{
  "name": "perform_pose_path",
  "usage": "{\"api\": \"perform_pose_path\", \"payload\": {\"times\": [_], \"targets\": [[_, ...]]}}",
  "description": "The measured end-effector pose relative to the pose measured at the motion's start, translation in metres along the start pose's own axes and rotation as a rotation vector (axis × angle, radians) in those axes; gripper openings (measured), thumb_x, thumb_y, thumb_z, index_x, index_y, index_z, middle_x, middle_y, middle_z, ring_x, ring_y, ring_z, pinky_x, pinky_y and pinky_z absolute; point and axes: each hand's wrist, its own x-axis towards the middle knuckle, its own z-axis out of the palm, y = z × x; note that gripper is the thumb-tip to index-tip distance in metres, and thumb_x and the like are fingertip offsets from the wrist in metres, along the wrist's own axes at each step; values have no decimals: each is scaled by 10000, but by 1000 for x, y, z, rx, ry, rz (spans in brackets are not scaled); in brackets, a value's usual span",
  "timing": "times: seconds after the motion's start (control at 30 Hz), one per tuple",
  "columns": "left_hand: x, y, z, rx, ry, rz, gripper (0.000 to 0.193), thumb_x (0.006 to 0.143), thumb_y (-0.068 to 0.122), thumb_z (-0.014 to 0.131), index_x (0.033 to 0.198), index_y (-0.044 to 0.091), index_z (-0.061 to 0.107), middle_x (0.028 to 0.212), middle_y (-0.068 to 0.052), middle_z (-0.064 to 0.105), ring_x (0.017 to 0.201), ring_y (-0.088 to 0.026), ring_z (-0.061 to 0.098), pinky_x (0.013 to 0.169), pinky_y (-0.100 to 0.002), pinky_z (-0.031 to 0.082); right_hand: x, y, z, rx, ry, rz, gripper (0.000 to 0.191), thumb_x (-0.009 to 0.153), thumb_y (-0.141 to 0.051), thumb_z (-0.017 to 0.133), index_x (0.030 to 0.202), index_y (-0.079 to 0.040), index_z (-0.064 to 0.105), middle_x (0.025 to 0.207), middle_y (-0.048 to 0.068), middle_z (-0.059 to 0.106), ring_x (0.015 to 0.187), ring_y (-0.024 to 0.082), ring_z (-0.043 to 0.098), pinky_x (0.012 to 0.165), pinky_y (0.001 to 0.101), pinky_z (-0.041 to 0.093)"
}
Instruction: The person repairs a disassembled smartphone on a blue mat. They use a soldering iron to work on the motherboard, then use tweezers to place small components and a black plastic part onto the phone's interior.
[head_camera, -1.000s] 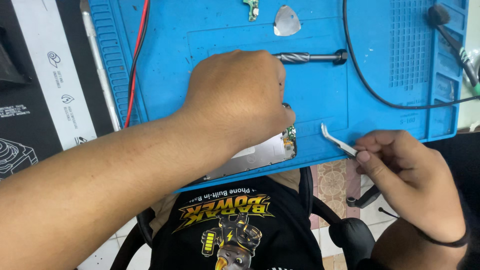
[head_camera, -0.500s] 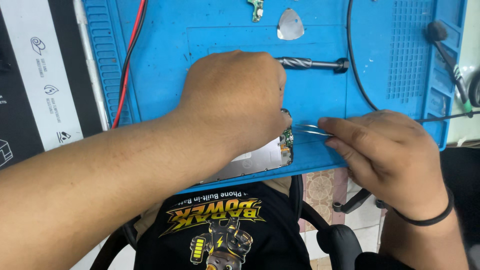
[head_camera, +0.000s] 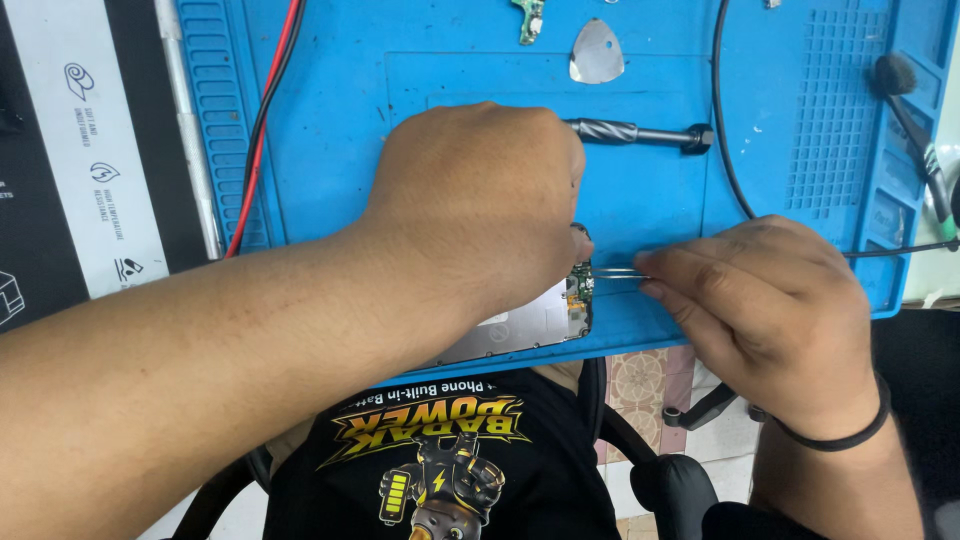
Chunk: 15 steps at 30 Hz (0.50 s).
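Two hands were on the phone (head_camera: 530, 325) at the near edge of the blue mat (head_camera: 330, 120): left hand (head_camera: 480, 210) lay cupped over it, pressing it down, while right hand (head_camera: 770, 310) pinched tweezers (head_camera: 615, 272), tips touching the exposed board (head_camera: 578, 285) at the phone's right end. Screwdriver (head_camera: 640, 133) and grey pick (head_camera: 597, 52) lay further back, apart from both hands; red and black wires (head_camera: 265, 120) ran along the mat's left edge.
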Motion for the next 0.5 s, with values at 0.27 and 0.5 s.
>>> {"api": "perform_pose_path", "payload": {"times": [0.27,0.5], "targets": [[-2,0,-1,-16,7,3,233,816,396,803,805,169,750,769,-49,727,828,-234,714,769,-440,544,-3,-2,5,49,55,25,116,807,-26,796,877,-29,704,907,87,740,765,239,699,710,353,510],[-2,-2,-4,-8,-42,-23,117,771,303,792,815,198,765,793,-54,733,855,-251,719,790,-426,551,-5,-4,10,47,80,20,123,791,-7,807,832,-29,693,877,84,742,751,232,705,684,356,501]]}}
